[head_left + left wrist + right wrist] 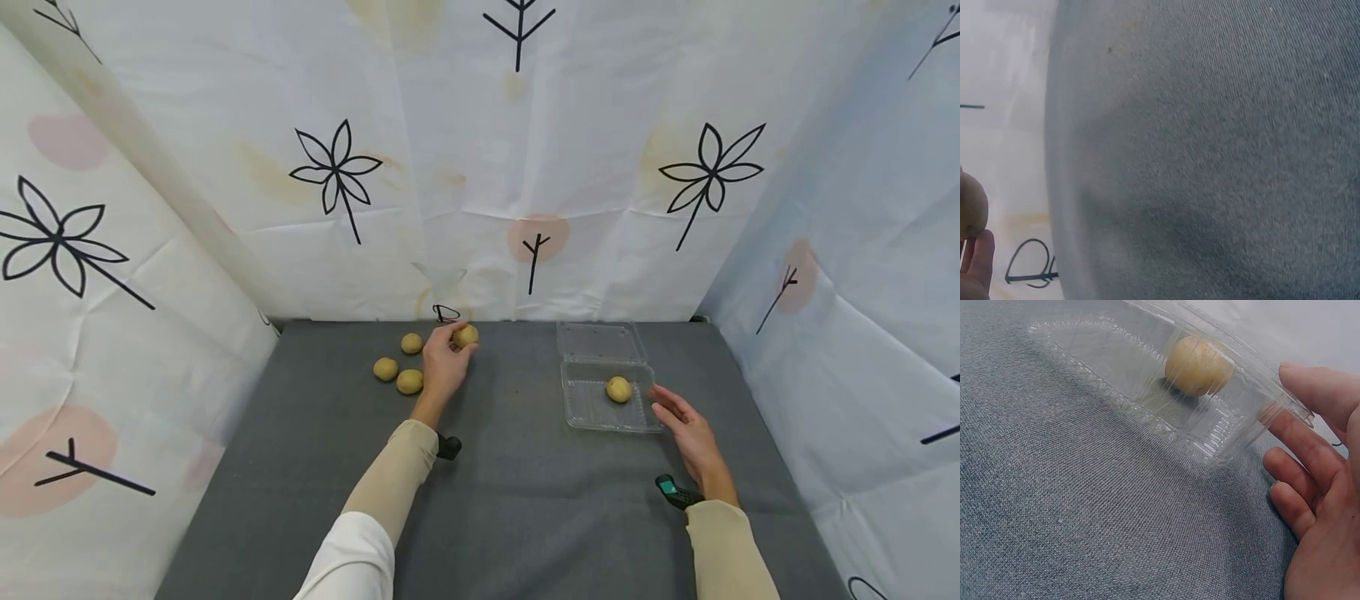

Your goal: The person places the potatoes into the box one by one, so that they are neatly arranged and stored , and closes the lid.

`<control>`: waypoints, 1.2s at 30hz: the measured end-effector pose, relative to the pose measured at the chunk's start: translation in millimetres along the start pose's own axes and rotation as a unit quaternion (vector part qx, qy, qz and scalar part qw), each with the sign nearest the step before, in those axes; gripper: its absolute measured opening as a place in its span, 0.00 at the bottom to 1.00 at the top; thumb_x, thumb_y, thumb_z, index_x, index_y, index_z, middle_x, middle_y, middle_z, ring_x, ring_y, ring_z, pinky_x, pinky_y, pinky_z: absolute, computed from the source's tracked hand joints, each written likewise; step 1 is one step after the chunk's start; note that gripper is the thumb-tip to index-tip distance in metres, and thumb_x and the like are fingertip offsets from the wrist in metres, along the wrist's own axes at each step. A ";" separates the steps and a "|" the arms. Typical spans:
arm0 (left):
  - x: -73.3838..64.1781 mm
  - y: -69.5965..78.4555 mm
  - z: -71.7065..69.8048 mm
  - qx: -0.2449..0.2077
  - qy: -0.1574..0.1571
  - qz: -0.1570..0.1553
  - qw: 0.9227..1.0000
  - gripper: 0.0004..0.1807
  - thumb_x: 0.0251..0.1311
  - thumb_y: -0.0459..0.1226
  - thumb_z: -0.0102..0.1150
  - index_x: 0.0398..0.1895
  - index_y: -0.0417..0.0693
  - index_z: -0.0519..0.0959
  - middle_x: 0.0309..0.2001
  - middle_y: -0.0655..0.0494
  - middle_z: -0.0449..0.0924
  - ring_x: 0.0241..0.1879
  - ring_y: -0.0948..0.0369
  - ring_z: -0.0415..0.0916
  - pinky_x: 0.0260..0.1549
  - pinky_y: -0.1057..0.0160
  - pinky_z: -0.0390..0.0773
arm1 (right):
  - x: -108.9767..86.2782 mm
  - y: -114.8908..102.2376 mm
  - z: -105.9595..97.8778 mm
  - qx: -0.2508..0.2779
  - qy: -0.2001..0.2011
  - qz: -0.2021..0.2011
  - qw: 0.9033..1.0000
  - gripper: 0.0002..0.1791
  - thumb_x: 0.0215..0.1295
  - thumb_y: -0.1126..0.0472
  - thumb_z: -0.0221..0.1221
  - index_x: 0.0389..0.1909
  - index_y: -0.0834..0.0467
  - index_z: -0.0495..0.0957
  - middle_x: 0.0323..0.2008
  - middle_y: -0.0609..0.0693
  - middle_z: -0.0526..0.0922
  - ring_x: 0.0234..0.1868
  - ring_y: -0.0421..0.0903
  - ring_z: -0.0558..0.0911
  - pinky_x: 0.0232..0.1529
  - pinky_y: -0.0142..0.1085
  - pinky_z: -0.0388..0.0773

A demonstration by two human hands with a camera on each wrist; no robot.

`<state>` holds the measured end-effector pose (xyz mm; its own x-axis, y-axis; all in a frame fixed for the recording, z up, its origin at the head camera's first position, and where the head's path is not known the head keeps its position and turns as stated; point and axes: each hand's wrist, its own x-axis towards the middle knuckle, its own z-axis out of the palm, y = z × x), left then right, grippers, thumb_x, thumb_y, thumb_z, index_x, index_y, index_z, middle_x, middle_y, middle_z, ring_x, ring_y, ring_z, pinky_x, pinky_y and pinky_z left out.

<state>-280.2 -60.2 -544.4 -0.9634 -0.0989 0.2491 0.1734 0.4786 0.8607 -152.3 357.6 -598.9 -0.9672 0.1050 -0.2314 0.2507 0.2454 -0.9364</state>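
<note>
- A round yellow potato (pixel 468 336) is grasped by the left hand (pixel 444 365) near three loose potatoes (pixel 410 382) on the grey fabric-covered table (pixel 525 508).
- An open, clear plastic hinged container (pixel 583 407), holding another potato (pixel 618 389), is pinched at its rim by the right hand (pixel 692 435).

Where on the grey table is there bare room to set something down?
Between the left hand and the clear container, and nearer, between the sleeves. It's crowded around three loose potatoes beside that hand, and by the right hand.
</note>
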 end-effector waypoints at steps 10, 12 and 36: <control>-2.7 15.1 1.5 -0.035 -0.009 0.003 0.999 0.26 0.59 0.39 0.74 0.61 0.50 0.81 0.57 0.48 0.80 0.57 0.51 0.81 0.52 0.55 0.86 | -0.6 -1.7 0.5 0.001 -0.001 -0.007 1.000 0.40 0.75 0.38 0.54 0.80 0.49 0.57 0.76 0.42 0.67 0.62 0.21 0.63 0.79 0.60 0.51; -3.2 18.3 1.5 -0.045 -0.010 0.003 0.999 0.26 0.59 0.39 0.74 0.61 0.50 0.82 0.58 0.48 0.80 0.57 0.51 0.81 0.52 0.55 0.86 | -0.6 -1.0 1.0 -0.002 -0.001 -0.006 1.000 0.39 0.75 0.38 0.54 0.80 0.48 0.57 0.75 0.40 0.68 0.62 0.20 0.63 0.79 0.60 0.51; -12.1 50.8 4.4 -0.069 -0.110 0.005 0.992 0.26 0.54 0.38 0.78 0.57 0.57 0.84 0.54 0.52 0.85 0.54 0.54 0.84 0.49 0.60 0.87 | -1.0 -0.7 2.8 -0.006 0.001 -0.001 1.000 0.38 0.75 0.38 0.54 0.80 0.46 0.57 0.70 0.30 0.69 0.66 0.25 0.64 0.79 0.59 0.52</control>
<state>-260.6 -30.9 -505.6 -0.9800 0.1059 0.1682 0.1952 0.3540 0.9147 -151.6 354.6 -598.8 -0.9675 0.1062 -0.2297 0.2498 0.2568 -0.9336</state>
